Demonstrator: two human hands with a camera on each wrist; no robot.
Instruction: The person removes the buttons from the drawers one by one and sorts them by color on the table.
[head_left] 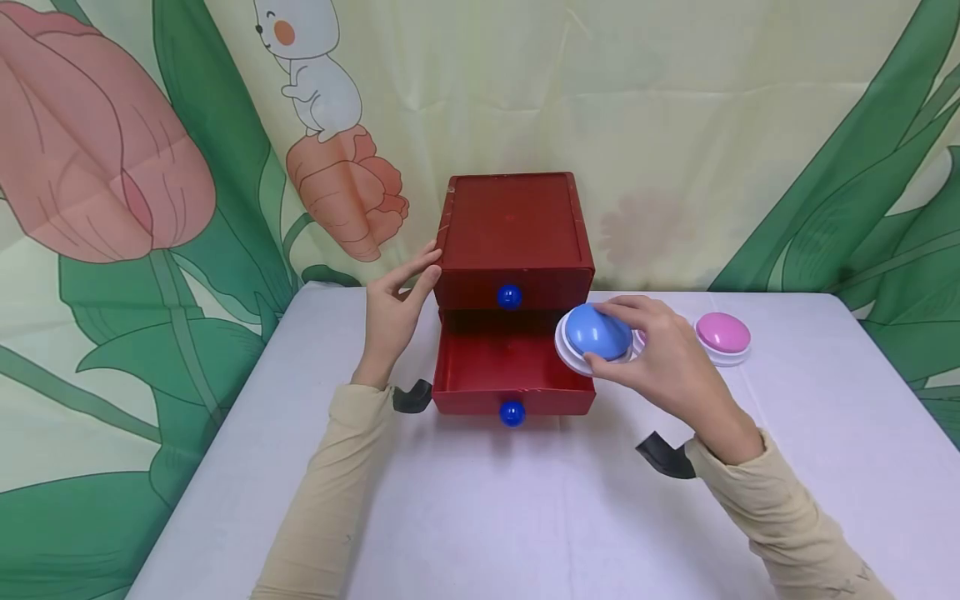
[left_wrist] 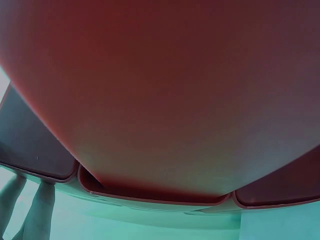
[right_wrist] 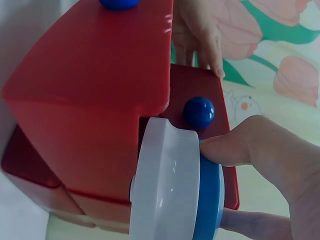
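A red two-drawer box [head_left: 512, 221] stands at the table's back edge. Its upper drawer [head_left: 468, 290] is closed, while the lower drawer [head_left: 468, 403] is pulled out and its visible inside holds nothing. My left hand [head_left: 396, 312] touches the box's left side with extended fingers. Between thumb and fingers, my right hand [head_left: 670, 357] pinches a blue dome button [head_left: 596, 332] on a white round base. The button is tilted above the open drawer's right edge. In the right wrist view its white base [right_wrist: 167, 185] appears side-on beside the drawer. Red plastic fills most of the left wrist view.
A pink dome button [head_left: 722, 333] with a white base rests on the white table [head_left: 480, 508], right of my right hand. Part of another pink button [head_left: 640, 340] shows behind that hand. A printed curtain [head_left: 660, 125] hangs behind the box.
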